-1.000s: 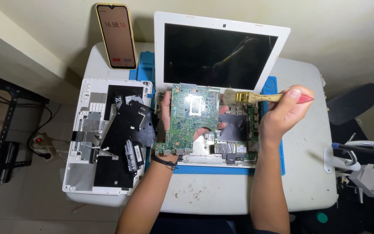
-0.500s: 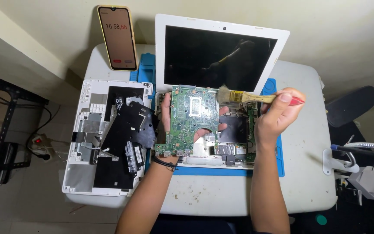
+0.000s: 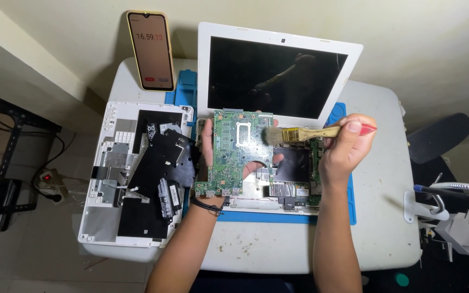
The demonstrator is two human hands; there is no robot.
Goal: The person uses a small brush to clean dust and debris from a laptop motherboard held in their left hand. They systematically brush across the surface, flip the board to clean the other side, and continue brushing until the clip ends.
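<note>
Over the opened white laptop [image 3: 283,81], the left hand [image 3: 208,157] grips the green circuit board [image 3: 237,154] by its edge. The right hand [image 3: 346,146] is clenched around a paintbrush [image 3: 299,133], its bristles touching the board.

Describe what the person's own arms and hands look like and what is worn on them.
Both forearms are bare, with no sleeves in view and no gloves. The left hand has a dark band or bracelet around its wrist. The right hand shows no band, watch or ring from this view. No rings can be made out on the left fingers either.
</note>
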